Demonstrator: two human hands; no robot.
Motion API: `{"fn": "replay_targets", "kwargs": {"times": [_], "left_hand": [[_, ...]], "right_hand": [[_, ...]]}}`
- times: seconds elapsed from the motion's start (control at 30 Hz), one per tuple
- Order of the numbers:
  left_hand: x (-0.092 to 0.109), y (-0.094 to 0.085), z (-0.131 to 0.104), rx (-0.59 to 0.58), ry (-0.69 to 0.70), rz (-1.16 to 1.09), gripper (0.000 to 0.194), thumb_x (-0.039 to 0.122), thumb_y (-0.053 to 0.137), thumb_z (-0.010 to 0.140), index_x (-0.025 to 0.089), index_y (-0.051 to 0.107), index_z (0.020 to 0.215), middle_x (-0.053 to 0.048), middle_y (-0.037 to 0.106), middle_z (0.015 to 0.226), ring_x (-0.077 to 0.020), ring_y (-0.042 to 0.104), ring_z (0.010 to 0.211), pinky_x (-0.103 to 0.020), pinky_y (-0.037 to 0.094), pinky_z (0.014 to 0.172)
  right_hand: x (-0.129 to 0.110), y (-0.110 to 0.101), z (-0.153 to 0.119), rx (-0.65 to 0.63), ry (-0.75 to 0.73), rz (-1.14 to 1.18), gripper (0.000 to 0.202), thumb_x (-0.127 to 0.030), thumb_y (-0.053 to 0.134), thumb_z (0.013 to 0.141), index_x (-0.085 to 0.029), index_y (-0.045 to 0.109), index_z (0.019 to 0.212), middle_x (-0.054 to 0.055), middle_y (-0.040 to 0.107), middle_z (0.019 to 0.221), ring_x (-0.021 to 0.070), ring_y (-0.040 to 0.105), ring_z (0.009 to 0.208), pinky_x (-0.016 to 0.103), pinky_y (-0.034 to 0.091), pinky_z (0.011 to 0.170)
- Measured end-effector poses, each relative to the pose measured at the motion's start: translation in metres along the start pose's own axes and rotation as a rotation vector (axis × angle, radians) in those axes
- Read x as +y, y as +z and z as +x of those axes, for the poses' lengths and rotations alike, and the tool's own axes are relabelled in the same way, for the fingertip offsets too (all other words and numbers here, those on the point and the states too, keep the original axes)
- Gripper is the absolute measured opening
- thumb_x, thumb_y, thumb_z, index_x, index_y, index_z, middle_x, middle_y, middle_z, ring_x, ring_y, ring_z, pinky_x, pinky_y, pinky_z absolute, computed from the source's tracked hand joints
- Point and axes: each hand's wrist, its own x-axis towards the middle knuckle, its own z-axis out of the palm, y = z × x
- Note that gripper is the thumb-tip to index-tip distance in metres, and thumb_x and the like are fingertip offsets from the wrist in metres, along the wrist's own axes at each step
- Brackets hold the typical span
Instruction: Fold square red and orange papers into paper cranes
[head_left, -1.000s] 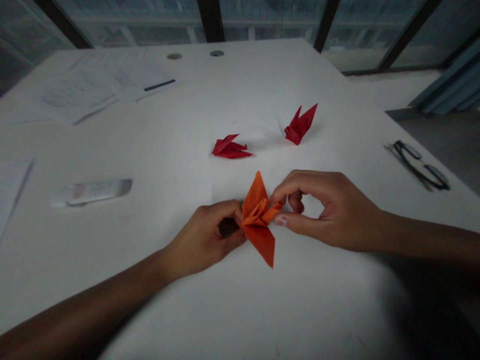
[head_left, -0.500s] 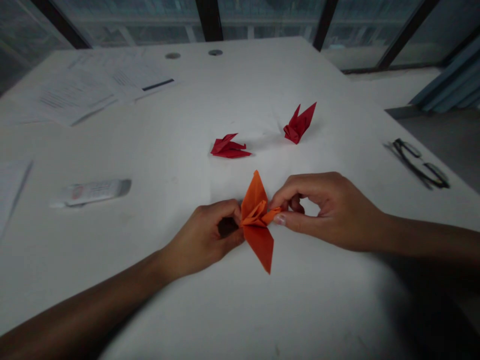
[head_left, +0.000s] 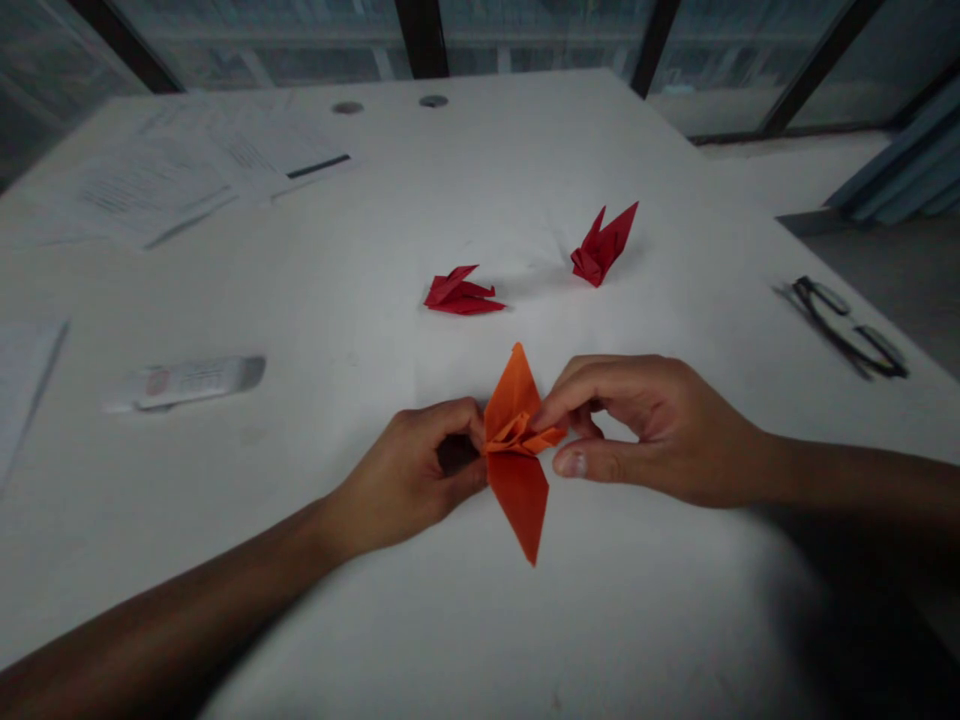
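An orange folded paper bird (head_left: pixel 519 480) is held low over the white table, one wing pointing away from me and one toward me. My left hand (head_left: pixel 420 470) pinches its left end between thumb and fingers. On the other side, my right hand (head_left: pixel 645 430) has its thumb and index finger apart; the index fingertip touches the folds at the bird's middle, and the thumb stands off below the right point. Beyond them lie two red folded paper birds, one (head_left: pixel 461 292) just behind the orange one and another (head_left: pixel 602 247) farther right.
On the white table (head_left: pixel 337 620), a white tube (head_left: pixel 195 383) lies at the left and printed sheets (head_left: pixel 157 185) at the back left. Black-framed glasses (head_left: pixel 847 327) rest near the right edge. Dark window frames stand behind the table.
My right thumb has let go of the orange bird's right point and moved apart from the index finger, which has shifted onto the middle folds. The near wing has spread slightly toward me.
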Motion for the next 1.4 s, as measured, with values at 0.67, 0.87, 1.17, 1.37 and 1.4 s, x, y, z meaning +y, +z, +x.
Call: {"fn": "replay_targets", "kwargs": {"times": [0.67,0.87,1.17,1.37,1.4], "left_hand": [[0.002,0.002,0.002,-0.004,-0.019,-0.034,0.019,0.032,0.071,0.09,0.017,0.061,0.084,-0.001,0.067,0.083,-0.0129,0.062,0.071,-0.023,0.051,0.062],[0.002,0.002,0.003,0.011,-0.02,-0.138,0.019,0.03,0.074,0.088,0.017,0.061,0.083,-0.001,0.067,0.083,-0.0139,0.064,0.074,-0.024,0.053,0.065],[0.001,-0.001,0.003,0.055,-0.05,-0.249,0.021,0.029,0.079,0.085,0.017,0.068,0.099,-0.005,0.074,0.099,-0.0202,0.071,0.088,-0.034,0.06,0.081],[0.004,0.0,0.001,0.037,-0.078,-0.25,0.02,0.03,0.078,0.086,0.017,0.067,0.097,-0.005,0.076,0.1,-0.0199,0.072,0.088,-0.034,0.061,0.08],[0.003,0.0,0.001,0.031,-0.081,-0.252,0.02,0.03,0.078,0.086,0.017,0.067,0.097,-0.005,0.076,0.1,-0.02,0.072,0.088,-0.034,0.061,0.079]], "right_hand": [[0.003,0.002,-0.002,0.097,-0.132,-0.15,0.003,-0.022,0.076,0.091,-0.02,0.078,0.092,0.002,0.074,0.086,0.014,0.067,0.075,0.029,0.052,0.067],[0.002,0.003,-0.001,0.105,-0.043,-0.156,0.006,-0.024,0.07,0.095,-0.02,0.075,0.096,0.001,0.072,0.09,0.0129,0.064,0.076,0.028,0.051,0.07],[0.01,0.006,-0.001,0.192,0.032,-0.109,0.016,-0.028,0.074,0.092,-0.022,0.07,0.106,0.001,0.072,0.097,0.0152,0.065,0.082,0.029,0.053,0.075],[0.009,0.005,0.003,0.21,0.055,-0.153,0.012,-0.033,0.071,0.094,-0.022,0.072,0.097,0.001,0.071,0.09,0.0158,0.062,0.08,0.029,0.051,0.071],[0.009,0.004,0.003,0.203,0.059,-0.158,0.012,-0.033,0.07,0.095,-0.021,0.072,0.097,0.002,0.071,0.09,0.0158,0.062,0.079,0.029,0.05,0.07]]}}
